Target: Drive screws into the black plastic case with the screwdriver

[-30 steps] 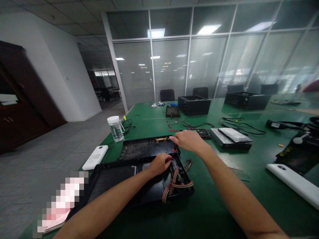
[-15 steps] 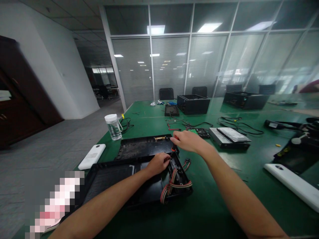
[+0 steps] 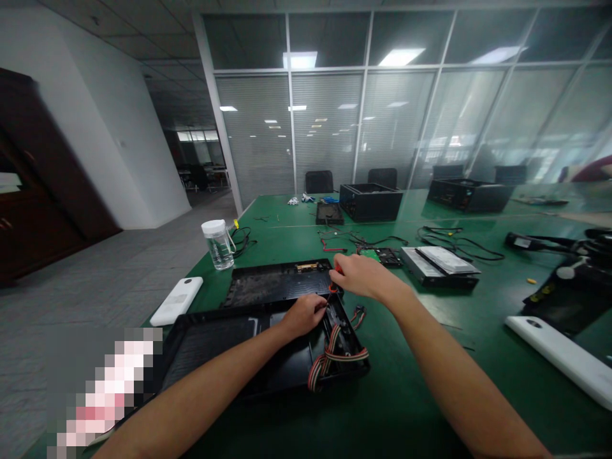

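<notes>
My right hand is wrapped round the red handle of a screwdriver, held upright over the far right corner of a black computer case panel. Close to the screwdriver's lower end, my left hand pinches its thumb and fingers together; what lies between them is too small to make out. The left forearm crosses over the panel. Striped red, black and white wires loop out of the panel's right end, and a small connector lead sticks out beside it.
Behind lies a second black panel. A water bottle and a white device stand left. Rightward are a circuit board, stacked drives, cables and another white device. Black computer cases stand farther back.
My right hand has shifted slightly, its fingers turned a little round the screwdriver handle, and more of the red handle shows. My left hand and the panel stay in place.
</notes>
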### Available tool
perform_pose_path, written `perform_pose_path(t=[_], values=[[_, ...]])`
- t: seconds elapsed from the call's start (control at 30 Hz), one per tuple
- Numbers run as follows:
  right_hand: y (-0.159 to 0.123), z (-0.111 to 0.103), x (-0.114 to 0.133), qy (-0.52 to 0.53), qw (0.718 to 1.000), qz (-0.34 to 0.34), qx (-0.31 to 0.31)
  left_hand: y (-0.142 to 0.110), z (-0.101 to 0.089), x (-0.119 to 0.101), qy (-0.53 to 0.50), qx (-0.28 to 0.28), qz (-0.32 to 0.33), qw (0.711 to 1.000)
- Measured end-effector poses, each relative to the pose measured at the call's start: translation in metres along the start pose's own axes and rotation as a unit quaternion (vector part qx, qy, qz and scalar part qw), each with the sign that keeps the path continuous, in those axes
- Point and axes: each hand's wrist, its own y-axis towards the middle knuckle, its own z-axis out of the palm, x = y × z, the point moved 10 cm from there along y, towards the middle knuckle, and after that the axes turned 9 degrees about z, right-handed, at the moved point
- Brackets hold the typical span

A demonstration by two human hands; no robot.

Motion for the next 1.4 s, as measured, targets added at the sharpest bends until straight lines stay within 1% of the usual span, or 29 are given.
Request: perform_pose_path(t=[0.1, 0.27, 0.37, 0.47, 0.63, 0.87, 0.97, 1.1, 1.2, 1.33, 1.4], values=[[-0.001, -0.002, -0.002, -0.031, 0.999, 0.026, 0.000, 0.000, 0.001, 0.001, -0.007, 0.005, -0.008, 1.000], [-0.001, 0.000, 0.003, -0.005, 1.000, -0.001, 0.016, 0.000, 0.001, 0.001, -0.007, 0.004, -0.002, 1.000], [-0.001, -0.002, 0.001, -0.011, 1.000, 0.002, 0.007, 0.000, 0.001, 0.001, -0.006, 0.002, 0.000, 1.000], [-0.003, -0.003, 0.007, 0.002, 1.000, -0.025, 0.002, 0.000, 0.001, 0.001, -0.006, 0.005, -0.001, 1.000], [-0.001, -0.003, 0.004, -0.011, 1.000, -0.005, 0.001, 0.000, 0.001, 0.001, -0.002, 0.009, -0.002, 1.000], [-0.004, -0.001, 0.005, 0.001, 1.000, -0.012, 0.015, 0.000, 0.000, -0.001, -0.004, 0.000, 0.008, 1.000], [-0.005, -0.003, 0.008, 0.011, 1.000, -0.017, 0.008, 0.000, 0.000, -0.002, -0.004, 0.001, 0.007, 1.000], [-0.004, -0.005, 0.009, -0.004, 1.000, -0.023, -0.004, 0.001, -0.001, -0.003, 0.000, 0.010, 0.004, 1.000], [-0.004, -0.007, 0.011, -0.003, 0.999, -0.036, -0.014, 0.001, -0.002, -0.003, -0.002, 0.007, 0.003, 1.000], [-0.007, -0.007, 0.021, 0.017, 0.997, -0.079, -0.012, 0.000, -0.001, -0.003, -0.004, 0.007, 0.004, 1.000], [-0.007, -0.009, 0.022, 0.005, 0.997, -0.079, -0.021, 0.000, -0.001, -0.002, -0.003, 0.005, 0.004, 1.000]])
